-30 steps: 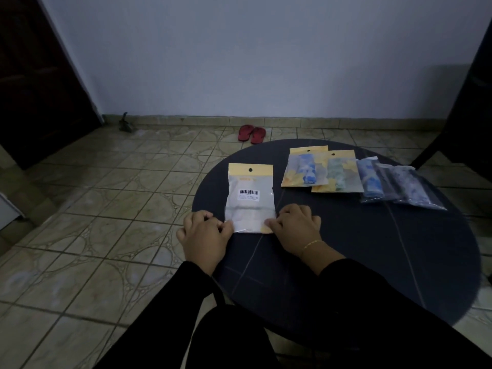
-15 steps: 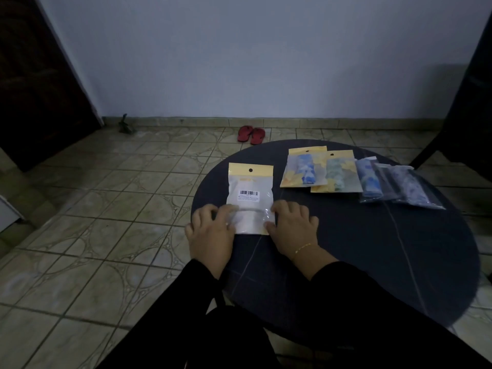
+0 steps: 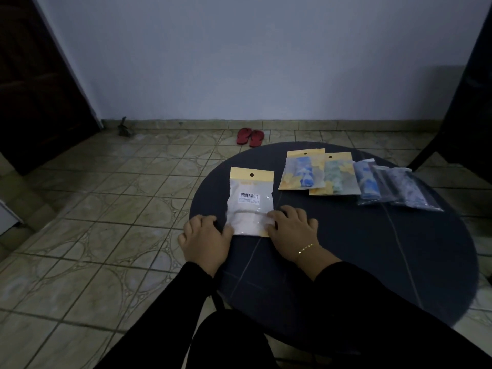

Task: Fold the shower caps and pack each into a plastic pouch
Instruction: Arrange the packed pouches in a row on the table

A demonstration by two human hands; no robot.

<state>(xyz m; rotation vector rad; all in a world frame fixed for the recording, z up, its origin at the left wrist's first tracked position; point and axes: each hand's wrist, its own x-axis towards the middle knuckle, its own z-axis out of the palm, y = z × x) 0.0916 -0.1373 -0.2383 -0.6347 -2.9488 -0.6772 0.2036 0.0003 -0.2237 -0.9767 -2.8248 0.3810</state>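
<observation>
Moved: our left hand point(image 3: 206, 242) slides back off the pouch point(image 3: 250, 202).
Grip: both hands flat; right hand point(image 3: 291, 230) presses its edge.

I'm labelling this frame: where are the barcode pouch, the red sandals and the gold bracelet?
barcode pouch point(image 3: 250, 201): head view, on the white middle just below its barcode.
red sandals point(image 3: 250, 137): head view, between the pair's inner edges.
gold bracelet point(image 3: 305, 248): head view, on the chain across the right wrist.
</observation>
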